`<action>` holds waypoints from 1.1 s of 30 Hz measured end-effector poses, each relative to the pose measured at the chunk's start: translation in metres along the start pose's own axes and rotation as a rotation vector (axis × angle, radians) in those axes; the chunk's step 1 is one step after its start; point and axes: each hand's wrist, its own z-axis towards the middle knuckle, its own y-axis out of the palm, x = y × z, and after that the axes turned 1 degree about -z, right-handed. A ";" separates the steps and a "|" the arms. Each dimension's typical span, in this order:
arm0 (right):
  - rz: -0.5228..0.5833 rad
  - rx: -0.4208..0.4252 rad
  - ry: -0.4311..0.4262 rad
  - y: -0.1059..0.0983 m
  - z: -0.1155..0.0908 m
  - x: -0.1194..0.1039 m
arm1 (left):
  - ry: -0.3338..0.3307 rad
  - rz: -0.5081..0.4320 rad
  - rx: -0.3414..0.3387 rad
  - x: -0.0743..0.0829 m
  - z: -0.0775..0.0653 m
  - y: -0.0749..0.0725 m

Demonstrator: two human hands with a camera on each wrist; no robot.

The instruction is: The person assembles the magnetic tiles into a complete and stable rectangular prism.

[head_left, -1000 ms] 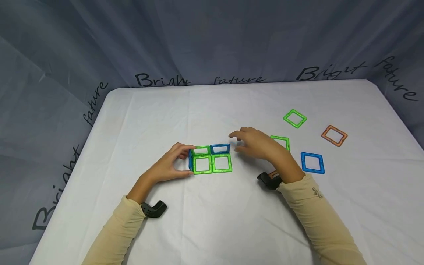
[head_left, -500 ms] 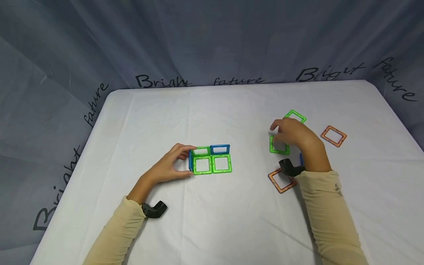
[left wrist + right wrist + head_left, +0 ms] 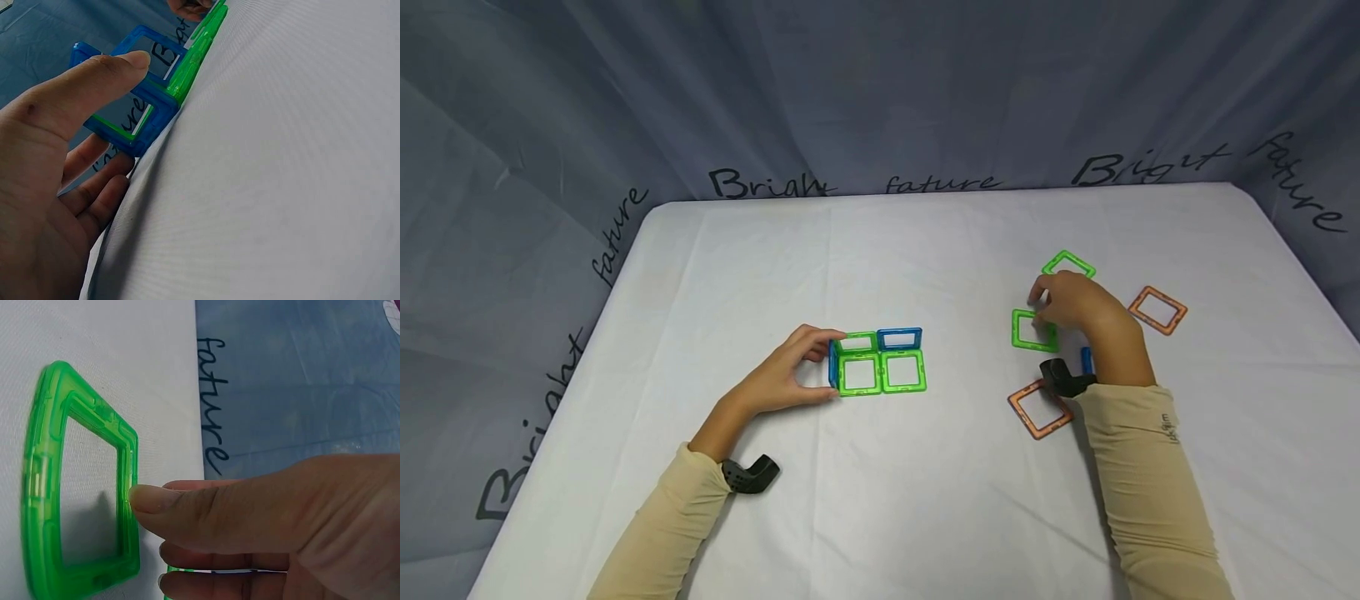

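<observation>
My left hand (image 3: 782, 371) grips an upright blue magnetic tile (image 3: 153, 134) by opposite edges, thumb on one side and fingers on the other. This tile stands at the left end of a small build: two green square tiles (image 3: 903, 371) lie flat side by side, with an upright green tile (image 3: 857, 335) and an upright blue tile (image 3: 899, 331) along their back. On the right, my right hand (image 3: 1075, 302) hovers low at a loose green tile (image 3: 40, 512). Its thumb tip meets that tile's far edge; the fingers bend beyond the edge, apart from the thumb.
Another green tile (image 3: 1067, 257) lies behind the right hand, partly covered by it. One orange tile (image 3: 1177, 319) rests farther right, another (image 3: 1037, 432) nearer the front. A blue tile (image 3: 1086, 361) is mostly hidden under the right wrist. White cloth (image 3: 880, 500) covers the table.
My right hand has moved right, away from the build, to the loose green tile, uncovering the front orange tile and hiding most of the loose blue one. The left hand stays put.
</observation>
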 end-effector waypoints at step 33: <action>-0.042 -0.032 -0.011 0.010 0.008 0.001 | -0.007 -0.008 -0.002 0.000 0.000 0.000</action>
